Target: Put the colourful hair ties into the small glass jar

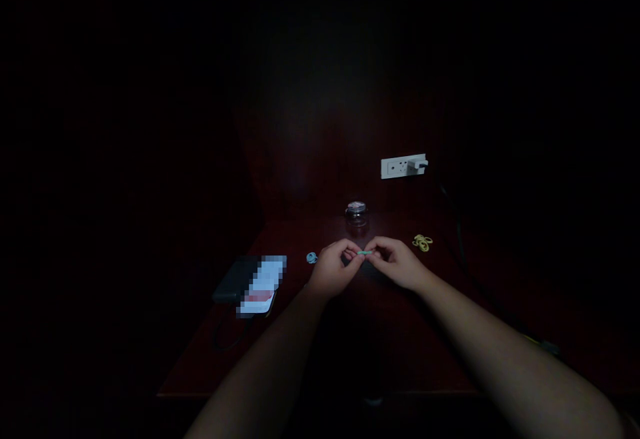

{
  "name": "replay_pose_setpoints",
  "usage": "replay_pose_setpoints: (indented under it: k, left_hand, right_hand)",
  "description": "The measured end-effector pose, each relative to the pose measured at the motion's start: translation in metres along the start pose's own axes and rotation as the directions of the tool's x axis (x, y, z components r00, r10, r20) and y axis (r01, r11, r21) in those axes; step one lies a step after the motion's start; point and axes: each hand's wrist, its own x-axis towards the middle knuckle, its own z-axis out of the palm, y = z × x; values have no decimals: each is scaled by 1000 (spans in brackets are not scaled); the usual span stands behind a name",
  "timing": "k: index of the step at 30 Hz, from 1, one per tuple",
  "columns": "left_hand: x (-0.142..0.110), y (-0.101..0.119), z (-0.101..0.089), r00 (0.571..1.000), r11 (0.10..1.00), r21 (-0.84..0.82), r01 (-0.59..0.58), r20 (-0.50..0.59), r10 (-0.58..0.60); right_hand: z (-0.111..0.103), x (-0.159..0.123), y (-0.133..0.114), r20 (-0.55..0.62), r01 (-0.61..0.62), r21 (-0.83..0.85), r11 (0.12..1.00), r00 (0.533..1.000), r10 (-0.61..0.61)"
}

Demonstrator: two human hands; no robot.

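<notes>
A small green elastic band (365,252) is stretched short and straight between the fingertips of both hands above the dark red table. My left hand (336,267) pinches its left end with thumb and fingers, and my right hand (395,262) pinches the other end. Just left of my left hand lies a little bunch of blue elastic bands (312,257), partly behind the hand. A heap of yellow elastic bands (423,243) rests beyond my right hand. Behind both hands stands a clear jar (357,217) with a patterned lid.
On the left side of the table (200,372) lie a dark flat case (236,280) and a bright, blurred-out phone-like object (265,285) with a cord. A white wall socket (395,167) holds a plug. A dark cable (460,232) runs down the right. The surroundings are very dark.
</notes>
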Motion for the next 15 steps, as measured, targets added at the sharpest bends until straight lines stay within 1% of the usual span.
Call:
replay_pose_setpoints:
  k: [7,15]
  left_hand:
    - [0,2,-2,1000,1000,-2,-6,-8,6]
    - [-1,0,0,1000,1000,-2,8,-10,-8]
  right_hand:
    - [-1,0,-3,1,-7,26,1000,1000,7]
    - [-1,1,1,-17,4,7,1000,1000,-4]
